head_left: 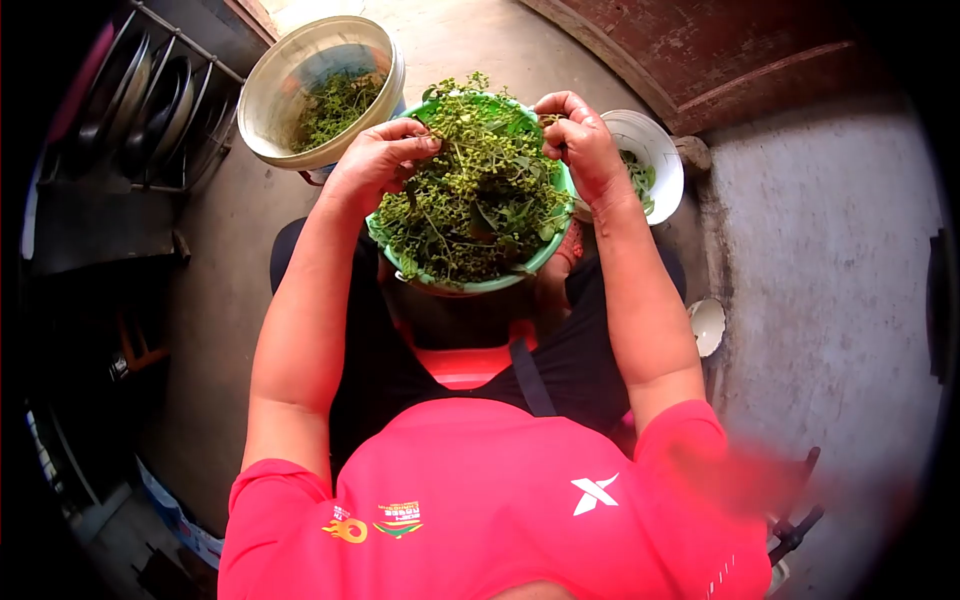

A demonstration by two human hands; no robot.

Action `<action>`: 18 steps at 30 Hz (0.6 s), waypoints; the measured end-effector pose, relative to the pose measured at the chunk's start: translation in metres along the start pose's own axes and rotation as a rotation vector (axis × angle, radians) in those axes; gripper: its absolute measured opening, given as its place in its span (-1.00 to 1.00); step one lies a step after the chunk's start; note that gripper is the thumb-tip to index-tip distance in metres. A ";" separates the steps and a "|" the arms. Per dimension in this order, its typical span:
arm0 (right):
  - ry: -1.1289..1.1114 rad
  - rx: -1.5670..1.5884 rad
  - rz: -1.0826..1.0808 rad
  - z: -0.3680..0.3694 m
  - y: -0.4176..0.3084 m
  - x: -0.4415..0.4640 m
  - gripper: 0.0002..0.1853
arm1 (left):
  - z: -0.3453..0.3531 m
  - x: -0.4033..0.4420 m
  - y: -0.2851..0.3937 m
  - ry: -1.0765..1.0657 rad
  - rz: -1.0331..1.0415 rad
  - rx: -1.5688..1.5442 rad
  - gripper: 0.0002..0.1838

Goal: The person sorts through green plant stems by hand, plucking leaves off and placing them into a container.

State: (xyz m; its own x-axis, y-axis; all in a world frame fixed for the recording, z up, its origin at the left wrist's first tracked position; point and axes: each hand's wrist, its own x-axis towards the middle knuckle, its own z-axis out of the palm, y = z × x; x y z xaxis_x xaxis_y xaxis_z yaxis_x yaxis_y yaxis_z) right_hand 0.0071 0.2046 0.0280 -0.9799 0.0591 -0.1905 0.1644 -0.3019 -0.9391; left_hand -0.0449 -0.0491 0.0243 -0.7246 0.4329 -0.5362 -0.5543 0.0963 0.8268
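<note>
- Head view, surroundings: to the left I see a large whitish bucket (pixel 258 108) with green sprigs (pixel 340 105) inside, its near rim just beside the left forearm (pixel 305 290).
- To the right, partly hidden from me by the right hand (pixel 585 148), is a white bowl (pixel 660 160) containing green leaves (pixel 638 178). A smaller white dish (pixel 708 327) lies on the floor beyond the right forearm (pixel 650 300).
- Left margin: dark pans (pixel 160 105) in a metal rack (pixel 190 45). Upper right: a worn, reddish-brown wooden panel (pixel 750 50). A red blur covers part of my lower right.
- Central subject: a heap of green plant sprigs (pixel 475 190) fills a green basin (pixel 505 281) between the person's knees and rises above the rim, hiding the interior from me.
- Appearance: thin branching stems carry clusters of small, round, yellow-green buds or berries, mixed with darker leaves; the lower centre is shaded.
- Left hand (pixel 385 158): fingers curled, thumb and forefinger nearly together at the heap's upper left edge; I cannot tell whether a stem is gripped.
- Right hand: closed in a pinch at the upper right edge, a small bit of stem (pixel 549 119) between thumb and fingertips.
</note>
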 end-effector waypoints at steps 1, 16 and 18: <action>0.022 -0.076 0.015 -0.002 0.002 0.000 -0.75 | -0.001 0.000 0.001 -0.002 0.003 0.003 -0.89; -0.008 -0.223 0.032 -0.009 -0.008 -0.002 -0.69 | -0.006 -0.007 0.005 0.028 0.071 -0.254 -0.86; -0.083 -0.373 0.038 -0.010 -0.004 -0.002 -0.60 | -0.007 -0.007 0.006 0.007 0.081 -0.255 -0.86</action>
State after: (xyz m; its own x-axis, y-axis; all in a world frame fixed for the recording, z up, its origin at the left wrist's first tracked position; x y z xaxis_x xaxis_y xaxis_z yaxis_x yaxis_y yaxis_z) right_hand 0.0093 0.2156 0.0287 -0.9756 -0.0275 -0.2179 0.2158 0.0655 -0.9742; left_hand -0.0461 -0.0578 0.0313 -0.7733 0.4238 -0.4716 -0.5788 -0.1682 0.7979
